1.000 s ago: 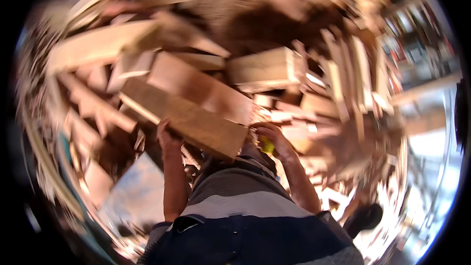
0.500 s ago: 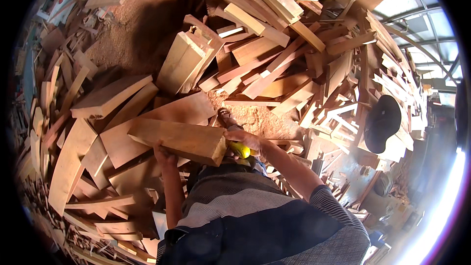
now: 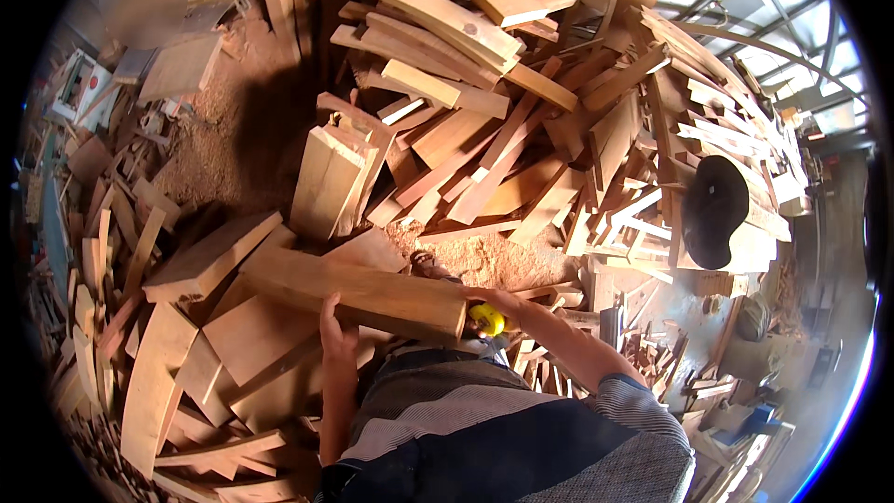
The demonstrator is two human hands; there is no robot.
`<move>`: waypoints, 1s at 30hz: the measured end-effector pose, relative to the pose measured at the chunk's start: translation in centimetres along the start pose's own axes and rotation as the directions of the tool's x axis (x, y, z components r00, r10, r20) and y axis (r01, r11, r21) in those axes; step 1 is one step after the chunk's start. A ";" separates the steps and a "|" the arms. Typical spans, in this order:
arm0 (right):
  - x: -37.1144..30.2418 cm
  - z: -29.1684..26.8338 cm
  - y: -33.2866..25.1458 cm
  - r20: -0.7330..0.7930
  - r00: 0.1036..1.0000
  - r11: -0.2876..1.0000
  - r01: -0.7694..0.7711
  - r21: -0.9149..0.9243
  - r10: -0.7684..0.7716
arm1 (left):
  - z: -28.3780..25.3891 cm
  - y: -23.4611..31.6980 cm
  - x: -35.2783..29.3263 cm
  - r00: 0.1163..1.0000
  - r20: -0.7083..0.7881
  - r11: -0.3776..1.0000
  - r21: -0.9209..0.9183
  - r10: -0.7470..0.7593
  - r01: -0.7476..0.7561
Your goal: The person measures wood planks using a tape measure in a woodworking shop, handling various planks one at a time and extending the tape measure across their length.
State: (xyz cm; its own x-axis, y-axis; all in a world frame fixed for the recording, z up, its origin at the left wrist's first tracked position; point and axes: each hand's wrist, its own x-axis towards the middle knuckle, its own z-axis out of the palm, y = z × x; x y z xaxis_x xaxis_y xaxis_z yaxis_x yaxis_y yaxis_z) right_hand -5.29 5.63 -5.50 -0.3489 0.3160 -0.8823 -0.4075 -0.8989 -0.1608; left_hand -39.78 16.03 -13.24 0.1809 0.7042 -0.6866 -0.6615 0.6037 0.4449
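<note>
A thick, slightly curved wooden block [image 3: 363,293] lies tilted across the front of my body. My left hand [image 3: 338,335] grips its near long side, with the fingers up against the wood and the underside of the hold hidden. At the block's right end is my right hand [image 3: 494,303], its fingertips by the end corner. A rounded yellow tape measure [image 3: 485,319] shows under that hand, held in it; part of it is covered by the fingers. Beneath the block lie other boards, among them a wide flat board [image 3: 256,335].
Offcuts heap up ahead, with a stack of curved boards [image 3: 447,23] and an upright block [image 3: 326,182]. Sawdust [image 3: 494,261] covers the ground by my sandalled foot [image 3: 428,265]. A dark cap-like object [image 3: 715,212] sits at right. A long curved board [image 3: 158,391] lies left.
The block has shifted right and slightly nearer, its right end moving along with my right hand and the tape measure. My left hand has moved right too. The view has turned somewhat.
</note>
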 end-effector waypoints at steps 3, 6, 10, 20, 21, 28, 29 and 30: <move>0.2 -3.5 3.5 0.113 0.991 0.970 0.048 0.240 -0.076 | 6.7 0.3 -0.6 0.998 -0.001 0.977 0.200 -0.070 0.069; -1.5 -4.9 5.5 0.196 0.957 0.934 0.143 0.328 -0.215 | 11.0 -0.3 1.2 0.994 0.045 0.950 0.302 -0.096 0.078; -3.2 -6.4 8.3 0.193 0.917 0.885 0.255 0.389 -0.349 | 20.6 -2.6 1.4 0.975 0.221 0.828 0.546 0.004 -0.127; -3.9 -6.0 11.2 -0.138 0.794 0.669 0.580 0.464 -0.593 | 39.2 -18.6 6.2 0.844 0.359 0.438 0.883 -0.398 -0.169; -3.5 -5.9 11.5 -0.179 0.773 0.628 0.608 0.486 -0.609 | 40.2 -20.5 6.7 0.842 0.335 0.385 0.908 -0.423 -0.168; -0.9 -6.6 10.8 -0.527 0.668 0.491 0.744 0.453 -0.526 | 43.9 -30.1 9.6 0.665 0.292 0.316 0.945 -0.688 -0.088; -2.3 -6.6 9.5 -0.551 0.669 0.479 0.743 0.468 -0.498 | 44.6 -31.0 9.8 0.661 0.269 0.314 0.948 -0.700 -0.053; -3.3 -6.9 8.5 -0.589 0.649 0.467 0.758 0.455 -0.481 | 45.1 -32.2 10.2 0.675 0.271 0.305 0.950 -0.686 -0.071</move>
State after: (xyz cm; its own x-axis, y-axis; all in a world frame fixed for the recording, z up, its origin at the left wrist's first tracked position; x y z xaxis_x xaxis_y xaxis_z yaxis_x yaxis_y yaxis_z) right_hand -1.75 -5.17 -7.04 0.4666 0.4585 -0.7564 -0.8387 -0.0424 -0.5430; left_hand 16.19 20.67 -8.59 0.7732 0.1620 -0.6131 0.4765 0.4894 0.7303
